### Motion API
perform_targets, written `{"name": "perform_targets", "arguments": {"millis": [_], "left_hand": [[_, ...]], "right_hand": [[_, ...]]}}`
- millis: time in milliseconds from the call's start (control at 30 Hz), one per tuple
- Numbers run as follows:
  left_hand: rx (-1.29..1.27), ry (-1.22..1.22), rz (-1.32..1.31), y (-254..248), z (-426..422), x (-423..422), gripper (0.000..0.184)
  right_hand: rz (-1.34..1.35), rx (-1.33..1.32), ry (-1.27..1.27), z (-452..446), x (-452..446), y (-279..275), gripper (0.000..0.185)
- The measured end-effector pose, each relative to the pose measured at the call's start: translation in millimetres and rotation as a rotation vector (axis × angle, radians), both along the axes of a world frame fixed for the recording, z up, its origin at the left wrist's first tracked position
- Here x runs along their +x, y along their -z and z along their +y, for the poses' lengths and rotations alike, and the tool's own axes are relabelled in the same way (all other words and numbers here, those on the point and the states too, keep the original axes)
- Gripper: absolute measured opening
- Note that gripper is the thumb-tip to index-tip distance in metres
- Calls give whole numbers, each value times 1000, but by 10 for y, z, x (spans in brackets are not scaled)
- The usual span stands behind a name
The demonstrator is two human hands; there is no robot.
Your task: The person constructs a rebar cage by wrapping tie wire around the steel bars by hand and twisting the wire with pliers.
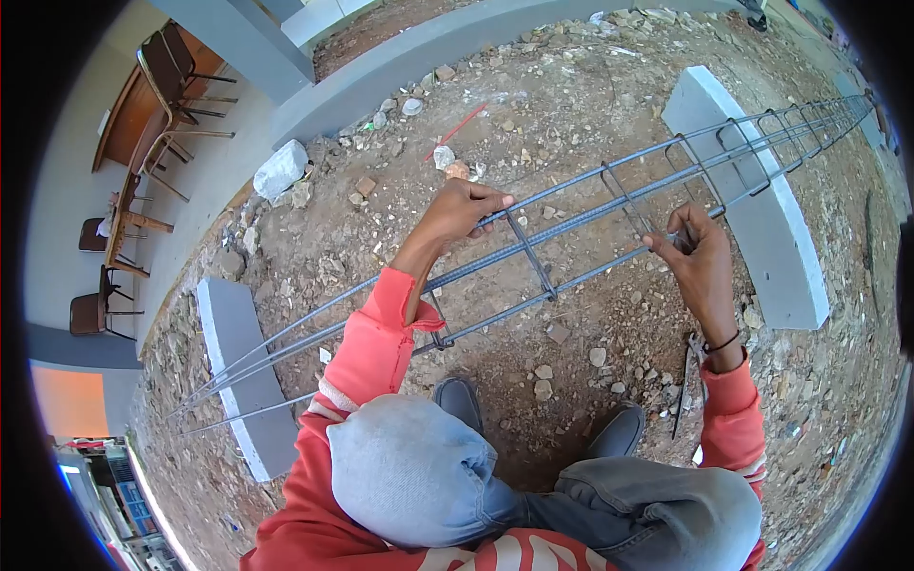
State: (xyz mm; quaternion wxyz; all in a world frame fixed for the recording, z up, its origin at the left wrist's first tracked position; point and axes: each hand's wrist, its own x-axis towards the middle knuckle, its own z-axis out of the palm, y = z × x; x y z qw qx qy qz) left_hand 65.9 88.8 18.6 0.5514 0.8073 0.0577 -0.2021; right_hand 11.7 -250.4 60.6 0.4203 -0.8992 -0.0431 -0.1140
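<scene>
A long cage of steel bars [571,225] with square wire ties lies across two grey blocks, running from lower left to upper right. My left hand [461,211] grips the far bar beside a square tie [529,252]. My right hand [698,249] is at the near bar, right of that tie, with thumb and fingers pinched together. Thin wire seems to show at its fingertips, but it is too fine to make out surely. More square ties [752,143] stand along the right part of the cage.
The left block [238,366] and right block [747,205] rest on stony ground. A dark tool [689,376] lies near my right wrist. A white rock [281,169], a low grey wall [400,81] and chairs [167,71] are at the upper left.
</scene>
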Motion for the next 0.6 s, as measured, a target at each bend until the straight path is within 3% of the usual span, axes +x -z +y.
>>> {"name": "perform_targets", "arguments": {"millis": [67, 167, 333, 400, 467, 600], "left_hand": [[24, 10, 14, -17, 6, 3, 34], [-144, 6, 104, 18, 19, 28, 34], [5, 296, 8, 157, 120, 190, 43], [-11, 304, -57, 210, 128, 168, 44], [-27, 318, -132, 214, 124, 171, 46], [-14, 310, -196, 218, 62, 202, 48]], "right_hand": [[221, 69, -166, 189, -70, -172, 29], [255, 27, -252, 461, -89, -233, 24], [176, 28, -361, 822, -13, -157, 21], [198, -22, -370, 962, 12, -188, 20], [422, 263, -319, 1112, 47, -154, 18], [262, -76, -288, 1293, 100, -151, 17]]}}
